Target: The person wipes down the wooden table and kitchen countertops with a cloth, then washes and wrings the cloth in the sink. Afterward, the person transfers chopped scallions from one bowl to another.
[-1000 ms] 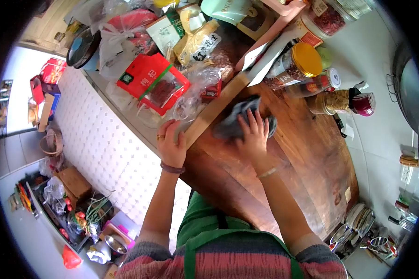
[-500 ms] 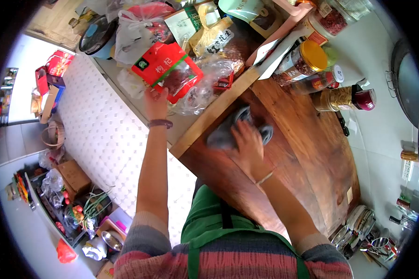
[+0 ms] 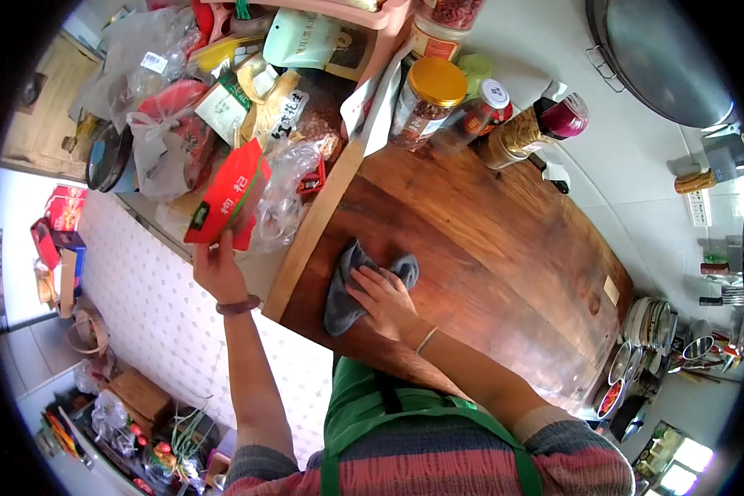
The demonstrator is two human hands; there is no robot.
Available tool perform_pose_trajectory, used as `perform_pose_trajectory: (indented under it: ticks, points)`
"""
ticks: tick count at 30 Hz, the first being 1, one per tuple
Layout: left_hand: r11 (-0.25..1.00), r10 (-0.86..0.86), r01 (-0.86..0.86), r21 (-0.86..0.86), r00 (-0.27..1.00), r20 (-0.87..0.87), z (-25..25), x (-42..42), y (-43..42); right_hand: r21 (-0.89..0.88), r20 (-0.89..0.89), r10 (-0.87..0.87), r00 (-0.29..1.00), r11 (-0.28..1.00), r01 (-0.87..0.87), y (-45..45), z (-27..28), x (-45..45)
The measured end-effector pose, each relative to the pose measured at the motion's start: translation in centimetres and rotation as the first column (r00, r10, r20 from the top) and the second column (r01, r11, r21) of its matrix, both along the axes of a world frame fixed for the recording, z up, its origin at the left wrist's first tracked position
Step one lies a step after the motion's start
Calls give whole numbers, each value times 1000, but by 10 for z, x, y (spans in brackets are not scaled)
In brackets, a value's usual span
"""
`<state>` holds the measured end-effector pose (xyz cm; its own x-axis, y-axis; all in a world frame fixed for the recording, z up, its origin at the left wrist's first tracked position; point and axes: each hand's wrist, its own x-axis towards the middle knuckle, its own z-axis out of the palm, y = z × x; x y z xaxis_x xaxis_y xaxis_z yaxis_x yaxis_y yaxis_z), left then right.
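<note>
My left hand (image 3: 220, 273) pinches the lower edge of a red pouch (image 3: 231, 192), which is tilted up above the pile of bags. A crumpled clear plastic bag (image 3: 279, 202) lies just right of the pouch. My right hand (image 3: 384, 304) lies with fingers spread over a dark grey cloth (image 3: 345, 285), pressing it on the brown wooden board (image 3: 471, 264) near its left corner. A light wooden strip (image 3: 316, 227) runs between the board and the pile.
Jars, one with a yellow lid (image 3: 436, 81), stand along the board's far edge. A pink basket (image 3: 393, 25) is behind the pile. Stacked plates (image 3: 646, 322) stand at the right, below a large pan (image 3: 661, 58) on the wall.
The view has turned to the right. My left hand has taken hold of the red pouch and raised its near edge. My right hand has moved the cloth nearer the board's left corner.
</note>
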<state>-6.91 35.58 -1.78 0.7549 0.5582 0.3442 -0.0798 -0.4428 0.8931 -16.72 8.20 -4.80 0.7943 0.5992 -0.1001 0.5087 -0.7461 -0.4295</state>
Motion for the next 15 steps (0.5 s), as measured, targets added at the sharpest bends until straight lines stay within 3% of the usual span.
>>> perform_pose_trajectory:
  ticks: [3, 6, 15]
  points:
    - [984, -99, 109, -141, 992, 75, 5, 8, -33, 21, 10, -6, 1000, 1000, 6, -1, -2, 0]
    - [976, -218, 214, 43, 952, 213, 25, 38, -83, 15, -2, 1, 1000, 1000, 0, -1, 1, 0]
    - [981, -191, 191, 20, 966, 173, -13, 105, -151, 16, -10, 0, 1000, 1000, 0, -3, -3, 2]
